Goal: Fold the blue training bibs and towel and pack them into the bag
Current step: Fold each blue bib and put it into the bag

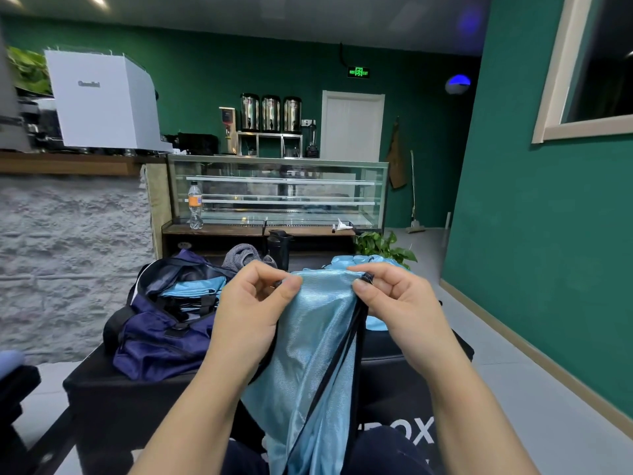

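Observation:
A light blue training bib (308,354) with black trim hangs in front of me, held up by its top edge. My left hand (250,317) pinches the top left corner and my right hand (400,310) pinches the top right corner at the black trim. To the left, an open navy bag (161,337) sits on a black box (102,399); folded light blue cloth (195,286) lies inside the bag. More light blue fabric (363,260) is piled behind my right hand.
A grey shoe (243,255) and a black bottle (279,248) stand behind the bag. A potted plant (383,246) sits at the back right. Farther back stands a glass display counter (281,190), and a green wall (534,234) runs along the right.

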`<action>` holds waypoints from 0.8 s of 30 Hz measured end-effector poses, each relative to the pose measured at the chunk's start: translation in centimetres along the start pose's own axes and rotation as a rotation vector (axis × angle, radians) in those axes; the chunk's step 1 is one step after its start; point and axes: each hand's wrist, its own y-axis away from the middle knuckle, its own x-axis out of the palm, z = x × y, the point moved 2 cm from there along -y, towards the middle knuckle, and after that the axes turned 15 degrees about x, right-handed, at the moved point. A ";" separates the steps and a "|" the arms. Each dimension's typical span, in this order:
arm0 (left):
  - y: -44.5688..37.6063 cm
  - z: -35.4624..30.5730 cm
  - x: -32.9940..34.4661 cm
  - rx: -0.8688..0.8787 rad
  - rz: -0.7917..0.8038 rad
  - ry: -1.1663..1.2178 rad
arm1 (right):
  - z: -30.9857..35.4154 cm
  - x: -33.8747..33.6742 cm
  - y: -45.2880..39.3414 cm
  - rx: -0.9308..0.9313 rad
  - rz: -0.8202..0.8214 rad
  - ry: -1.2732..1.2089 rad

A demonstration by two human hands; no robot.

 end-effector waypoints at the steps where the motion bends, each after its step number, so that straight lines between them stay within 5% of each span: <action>1: -0.1 -0.1 0.1 0.009 0.000 -0.005 | 0.0 0.0 -0.1 -0.001 -0.014 0.000; 10: -5.5 -2.3 0.8 0.123 0.234 -0.317 | 3.4 -0.7 -4.0 -0.078 -0.239 0.379; 17: -13.5 -7.2 1.7 0.124 0.798 -1.023 | 9.6 -0.2 -8.3 -0.158 -0.212 0.676; 20: -14.8 -8.9 1.7 0.066 0.877 -1.025 | 11.6 -0.1 -8.6 -0.139 -0.137 0.741; 24: -16.1 -9.6 1.4 0.062 0.778 -0.756 | 13.7 -0.3 -8.9 -0.100 -0.077 0.779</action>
